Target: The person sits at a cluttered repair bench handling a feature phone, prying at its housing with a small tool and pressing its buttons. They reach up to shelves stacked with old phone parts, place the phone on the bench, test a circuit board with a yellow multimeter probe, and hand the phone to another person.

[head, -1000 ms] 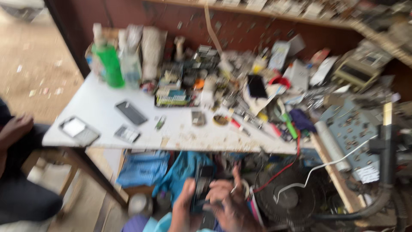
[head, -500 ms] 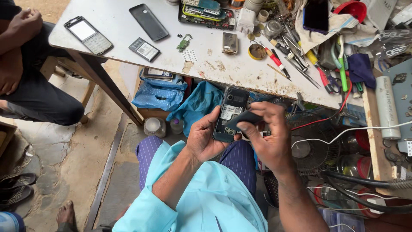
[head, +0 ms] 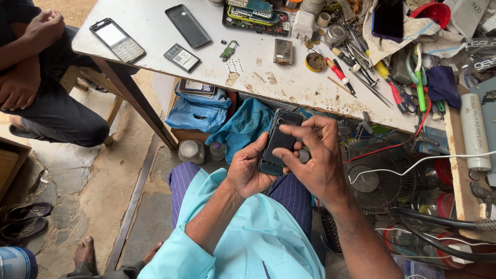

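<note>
Phone under work, held over the lap

Left hand (head: 247,173) gripped the dark phone (head: 278,142); right hand (head: 315,157) pinched at its back (cover seemingly unseated, seating left). Beyond, white table (head: 155,46) held loose circuit board (head: 228,51).

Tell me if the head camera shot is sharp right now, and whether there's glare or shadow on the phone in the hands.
Head view: sharp, no motion blur; soft even daylight; the dark phone between left hand and right hand shows no glare; the white table is bright.
</note>
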